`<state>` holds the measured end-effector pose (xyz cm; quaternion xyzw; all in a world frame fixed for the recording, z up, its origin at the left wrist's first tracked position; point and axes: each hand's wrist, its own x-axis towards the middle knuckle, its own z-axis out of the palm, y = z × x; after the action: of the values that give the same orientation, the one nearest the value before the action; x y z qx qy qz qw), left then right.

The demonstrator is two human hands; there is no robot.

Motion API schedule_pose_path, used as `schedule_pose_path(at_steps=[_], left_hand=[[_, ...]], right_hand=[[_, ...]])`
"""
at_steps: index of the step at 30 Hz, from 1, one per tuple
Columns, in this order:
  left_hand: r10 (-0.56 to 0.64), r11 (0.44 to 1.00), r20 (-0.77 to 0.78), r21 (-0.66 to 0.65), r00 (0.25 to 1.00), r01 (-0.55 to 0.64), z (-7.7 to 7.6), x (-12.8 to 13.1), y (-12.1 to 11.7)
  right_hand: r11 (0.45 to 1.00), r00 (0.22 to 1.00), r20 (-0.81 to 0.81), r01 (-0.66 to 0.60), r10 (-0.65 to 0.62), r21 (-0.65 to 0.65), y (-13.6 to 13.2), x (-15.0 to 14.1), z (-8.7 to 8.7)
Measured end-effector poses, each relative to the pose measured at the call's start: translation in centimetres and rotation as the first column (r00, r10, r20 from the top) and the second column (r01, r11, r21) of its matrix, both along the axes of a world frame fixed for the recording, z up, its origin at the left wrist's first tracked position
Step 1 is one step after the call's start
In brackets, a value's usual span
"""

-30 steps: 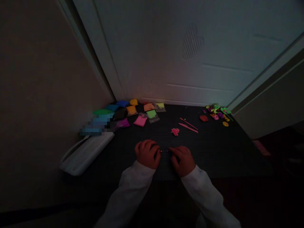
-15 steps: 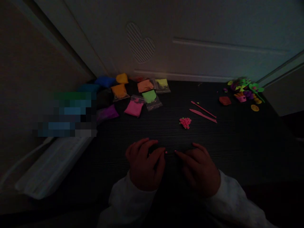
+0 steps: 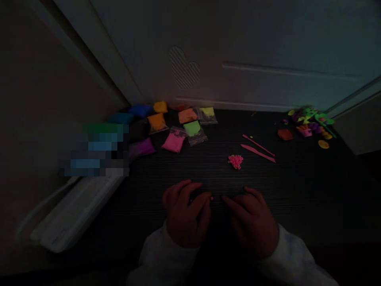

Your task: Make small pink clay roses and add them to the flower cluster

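Observation:
The scene is very dark. My left hand (image 3: 184,216) rests on the dark mat (image 3: 297,186), fingers curled, thumb and forefinger pinching a tiny pink bit of clay (image 3: 211,198). My right hand (image 3: 253,220) lies beside it, fingers bent, its forefinger tip close to the same bit. A small heap of pink clay pellets (image 3: 235,161) sits just beyond the hands. Two pink modelling sticks (image 3: 258,149) lie to the right of the heap.
Several bags of coloured clay (image 3: 174,127) are spread at the back left by a white door (image 3: 253,51). Small finished clay figures (image 3: 309,123) and a red lump (image 3: 285,134) sit at the back right. A white case (image 3: 74,210) lies on the left.
The view has dropped closer to the mat and shifted slightly. Both hands stay together in the same place, fingers working the tiny pink bit.

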<state>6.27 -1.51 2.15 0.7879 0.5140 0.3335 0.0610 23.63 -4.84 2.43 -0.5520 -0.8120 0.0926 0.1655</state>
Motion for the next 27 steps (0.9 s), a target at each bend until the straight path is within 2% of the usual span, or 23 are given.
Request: schedule_pose_path(at_steps=[13, 27], left_hand=[[-0.014, 0.999, -0.027, 0.045, 1.0, 0.015, -0.46, -0.2, 0.06], [-0.023, 0.998, -0.04, 0.059, 0.999, 0.026, -0.74, -0.11, 0.25]], right_hand=[[0.999, 0.998, 0.051, 0.03, -0.029, -0.014, 0.01, -0.34, -0.55], [0.999, 0.997, 0.074, 0.039, -0.036, -0.039, 0.0, -0.28, -0.37]])
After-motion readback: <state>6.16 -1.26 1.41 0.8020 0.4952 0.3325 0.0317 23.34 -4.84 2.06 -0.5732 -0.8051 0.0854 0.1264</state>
